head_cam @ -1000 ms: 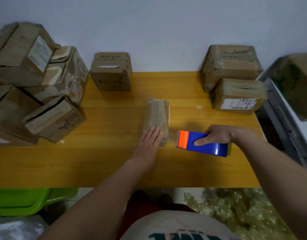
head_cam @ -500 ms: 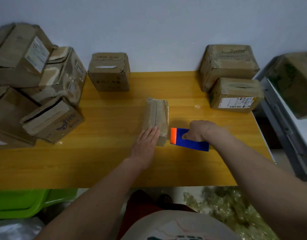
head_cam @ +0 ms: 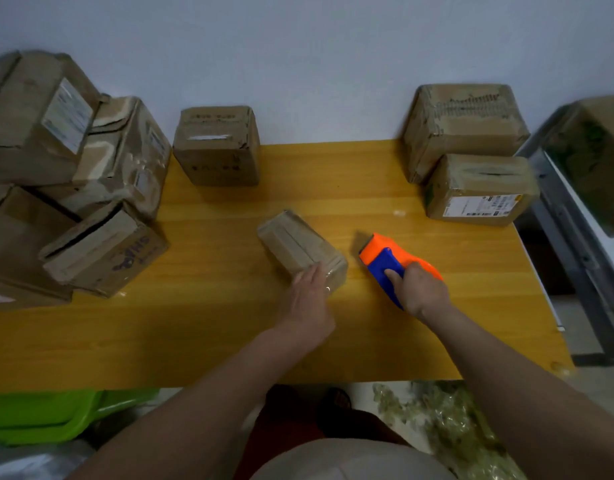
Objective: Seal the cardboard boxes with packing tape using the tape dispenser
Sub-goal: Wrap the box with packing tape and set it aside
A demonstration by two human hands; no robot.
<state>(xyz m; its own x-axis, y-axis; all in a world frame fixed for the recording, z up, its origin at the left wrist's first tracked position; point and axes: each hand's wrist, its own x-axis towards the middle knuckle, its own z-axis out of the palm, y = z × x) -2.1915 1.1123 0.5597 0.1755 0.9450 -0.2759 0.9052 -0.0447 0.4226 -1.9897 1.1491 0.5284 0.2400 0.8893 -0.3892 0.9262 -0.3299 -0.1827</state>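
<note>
The yellow wooden table fills the view, and cardboard is stacked at both ends: a jumbled pile of boxes on the left, one lone box against the wall, two more boxes at the right. Now to the middle, where the action is: the small box lies flat on the table, glossy with tape, its long axis running diagonally from far-left to near-right. The left hand is on its near end, fingers curled over that corner and holding it down. Just beside it to the right, clear of the cardboard, sits the tape dispenser, orange nose aimed up and to the left, roughly parallel to the box. The right hand wraps its blue body, thumb on top, firmly closed around it.

So the box lies left of the dispenser and nearer the left hand. I'd judge the dispenser has a short sideways hop to reach the box's near end, then a run along that diagonal, while the left hand pins it against sliding.
</note>
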